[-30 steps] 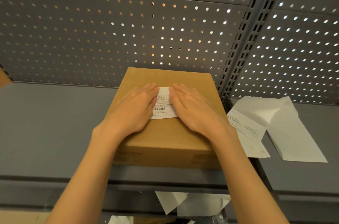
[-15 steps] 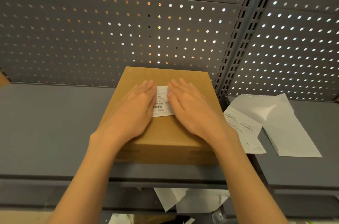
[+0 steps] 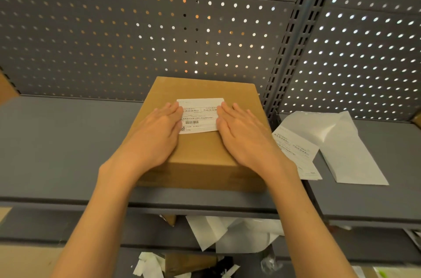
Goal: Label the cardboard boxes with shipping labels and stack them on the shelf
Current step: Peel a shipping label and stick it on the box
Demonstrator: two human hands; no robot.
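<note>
A brown cardboard box [image 3: 200,154] lies flat on the grey metal shelf [image 3: 57,145], close to the perforated back panel. A white shipping label [image 3: 199,113] with a barcode is stuck on the box top. My left hand [image 3: 157,136] lies flat on the box with straight fingers, its fingertips on the label's left edge. My right hand [image 3: 243,138] lies flat the same way, fingertips on the label's right edge. The middle of the label shows between the two hands.
On the neighbouring shelf to the right lie more printed labels [image 3: 296,152] and a white backing sheet [image 3: 348,152]. A slotted upright post [image 3: 293,45] separates the two shelves. Torn white paper [image 3: 227,234] and cardboard scraps sit on the lower level.
Both hands have slid outward from the label's middle toward its left and right edges, uncovering most of the label. The box has stayed in place.
</note>
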